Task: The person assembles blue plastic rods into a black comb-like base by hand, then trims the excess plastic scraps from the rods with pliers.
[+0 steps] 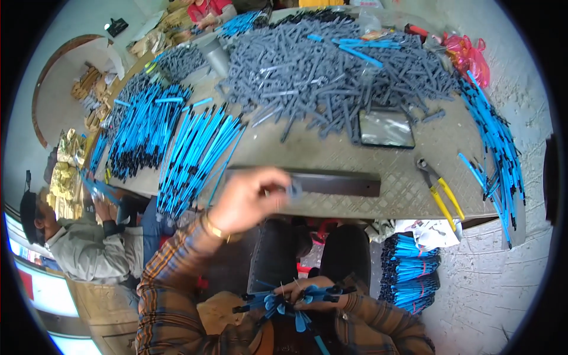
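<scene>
My left hand (245, 198) is raised over the table's near edge, its thumb and fingers pinched on a small grey plastic piece (294, 190), blurred by motion. Beneath it a long dark bar (343, 182) lies along the table edge, partly covered by the hand. Down at my lap, my right hand (310, 291) is closed around a bunch of thin blue sticks with black ends (278, 303), which fan out in several directions. Some of its fingers are hidden by the sticks.
A big heap of grey plastic parts (331, 71) covers the table's far side, with a dark-framed tablet (386, 128) before it. Blue sticks (198, 157) lie left and right. Yellow-handled pliers (439, 192) rest at right. A person (97, 242) sits at left; another is at the far end.
</scene>
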The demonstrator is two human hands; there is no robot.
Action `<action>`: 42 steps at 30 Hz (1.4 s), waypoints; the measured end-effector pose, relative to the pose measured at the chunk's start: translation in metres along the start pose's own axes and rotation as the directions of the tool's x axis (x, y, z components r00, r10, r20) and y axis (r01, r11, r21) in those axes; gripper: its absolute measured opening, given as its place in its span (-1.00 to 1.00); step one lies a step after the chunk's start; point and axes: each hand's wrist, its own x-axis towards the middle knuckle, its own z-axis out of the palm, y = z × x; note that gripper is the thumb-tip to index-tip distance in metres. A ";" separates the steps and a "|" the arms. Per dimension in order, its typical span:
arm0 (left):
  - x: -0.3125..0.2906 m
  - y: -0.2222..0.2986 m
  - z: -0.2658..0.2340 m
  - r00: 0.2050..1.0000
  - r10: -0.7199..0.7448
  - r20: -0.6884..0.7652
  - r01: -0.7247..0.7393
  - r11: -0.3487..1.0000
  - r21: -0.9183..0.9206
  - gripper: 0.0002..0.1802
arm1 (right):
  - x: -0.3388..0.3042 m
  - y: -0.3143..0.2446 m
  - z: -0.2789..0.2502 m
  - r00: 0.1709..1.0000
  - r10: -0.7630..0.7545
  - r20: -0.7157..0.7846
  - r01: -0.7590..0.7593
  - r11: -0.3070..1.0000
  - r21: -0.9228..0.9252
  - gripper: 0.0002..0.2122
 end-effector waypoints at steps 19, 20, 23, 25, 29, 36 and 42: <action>-0.140 -0.048 0.026 0.915 0.103 0.389 0.133 0.836 -0.532 -0.75 | 0.018 0.000 0.034 0.990 0.056 -0.132 -0.055 0.998 0.008 -0.74; -0.139 -0.047 0.025 0.910 0.132 0.394 0.105 0.845 -0.525 -0.74 | 0.018 0.001 0.034 0.992 0.051 -0.119 -0.053 0.999 -0.013 -0.74; -0.141 -0.049 0.026 0.905 0.182 0.385 0.050 0.853 -0.520 -0.73 | 0.019 0.002 0.034 0.995 0.042 -0.093 -0.048 0.997 -0.057 -0.75; -0.141 -0.050 0.026 0.902 0.225 0.369 -0.002 0.857 -0.516 -0.71 | 0.020 0.003 0.033 0.996 0.004 -0.084 -0.012 0.995 -0.102 -0.75; -0.142 -0.046 0.022 0.880 0.284 0.380 -0.077 0.875 -0.477 -0.70 | 0.019 0.004 0.033 0.997 -0.009 -0.070 -0.001 0.990 -0.143 -0.74; -0.137 -0.030 0.005 0.820 0.083 0.566 0.194 0.890 -0.412 -0.65 | 0.015 0.001 0.038 0.990 0.028 -0.141 -0.038 0.997 -0.069 -0.74; -0.131 -0.012 0.011 0.827 0.263 0.496 -0.205 0.964 -0.169 -0.59 | 0.017 -0.007 0.037 0.995 0.005 -0.103 -0.017 0.993 -0.118 -0.76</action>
